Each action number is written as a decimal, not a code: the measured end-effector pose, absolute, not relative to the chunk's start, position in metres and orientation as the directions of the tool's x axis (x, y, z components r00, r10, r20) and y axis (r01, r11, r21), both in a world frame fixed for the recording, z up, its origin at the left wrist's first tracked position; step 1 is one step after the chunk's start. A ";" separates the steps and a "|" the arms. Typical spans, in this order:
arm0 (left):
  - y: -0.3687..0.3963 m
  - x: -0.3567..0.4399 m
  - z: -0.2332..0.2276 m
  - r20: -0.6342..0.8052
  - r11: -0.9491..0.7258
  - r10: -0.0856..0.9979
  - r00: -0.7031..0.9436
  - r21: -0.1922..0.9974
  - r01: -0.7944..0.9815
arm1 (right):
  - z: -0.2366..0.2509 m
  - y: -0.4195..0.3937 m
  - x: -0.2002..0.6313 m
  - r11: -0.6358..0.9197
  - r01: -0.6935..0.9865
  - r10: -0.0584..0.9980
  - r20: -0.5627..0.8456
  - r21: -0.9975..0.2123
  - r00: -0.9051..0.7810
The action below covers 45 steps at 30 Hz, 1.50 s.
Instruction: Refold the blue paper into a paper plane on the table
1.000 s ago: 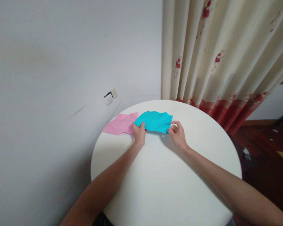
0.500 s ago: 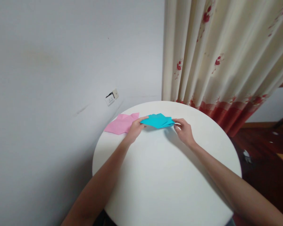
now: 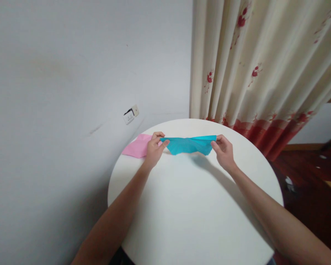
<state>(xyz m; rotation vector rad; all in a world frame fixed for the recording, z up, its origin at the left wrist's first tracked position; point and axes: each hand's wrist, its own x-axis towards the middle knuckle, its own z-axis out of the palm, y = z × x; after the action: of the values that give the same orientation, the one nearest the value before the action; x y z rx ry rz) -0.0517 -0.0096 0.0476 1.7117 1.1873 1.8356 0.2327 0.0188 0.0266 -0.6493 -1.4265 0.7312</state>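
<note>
A thin blue cloth (image 3: 186, 145) is stretched between my two hands over the far part of the round white table. My left hand (image 3: 154, 150) pinches its left corner between thumb and fingers. At the opposite corner, my right hand (image 3: 224, 151) grips it the same way. The top edge runs nearly straight from hand to hand, while the lower part hangs down and casts a shadow on the tabletop. Just behind and left of my left hand lies a pink cloth (image 3: 136, 146), partly hidden by that hand.
The round white table (image 3: 190, 213) fills the middle of the view. A pale wall with a power socket (image 3: 128, 117) borders it on the left. A cream curtain (image 3: 253, 66) with red flowers hangs behind, to the right. Dark red floor shows at the right.
My hands have moved apart, the right one outward to the right. The blue cloth, bunched and flatter before, is now pulled taut along its top edge with its lower part hanging.
</note>
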 end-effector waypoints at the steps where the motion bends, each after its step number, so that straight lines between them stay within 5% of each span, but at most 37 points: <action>1: -0.015 -0.048 0.052 0.625 -0.586 0.758 -0.187 0.778 0.227 | 0.032 0.011 0.232 0.617 -0.098 0.786 0.616 -0.781 0.044; 4: -0.033 -0.034 0.061 0.580 -0.551 0.778 -0.241 0.815 0.181 | 0.044 -0.006 0.228 0.542 -0.182 0.840 0.526 -0.820 0.131; 11: -0.022 -0.027 0.046 0.575 -0.425 0.785 -0.233 0.771 0.474 | 0.031 0.016 0.231 0.391 -0.069 0.913 0.377 -0.918 0.154; 19: 0.003 -0.036 0.004 0.384 -0.336 0.920 -0.082 0.877 0.344 | 0.001 0.039 0.236 0.058 -0.134 0.991 0.073 -0.989 -0.110; 33: 0.010 -0.040 -0.012 0.310 -0.173 0.918 -0.248 0.875 0.452 | -0.028 0.043 0.219 0.150 0.042 0.988 0.151 -0.988 0.026; 39: -0.001 -0.033 0.001 0.586 -0.319 0.803 -0.108 0.575 0.753 | -0.038 0.045 0.209 0.273 0.211 0.960 0.280 -0.938 0.000; 43: -0.002 -0.036 0.003 0.414 -0.237 0.885 -0.212 0.794 0.560 | -0.039 0.045 0.207 0.267 0.092 0.956 0.276 -0.959 0.104; 45: -0.004 -0.037 0.002 0.251 -0.199 0.963 -0.096 0.907 0.371 | -0.039 0.045 0.206 0.248 0.021 0.954 0.248 -0.968 0.168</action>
<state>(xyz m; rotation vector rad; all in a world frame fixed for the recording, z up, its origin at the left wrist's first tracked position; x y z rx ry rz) -0.0373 -0.0040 0.0018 1.5915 1.4730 1.2963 0.2064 0.0454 -0.0391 -1.0989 -1.1926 0.9019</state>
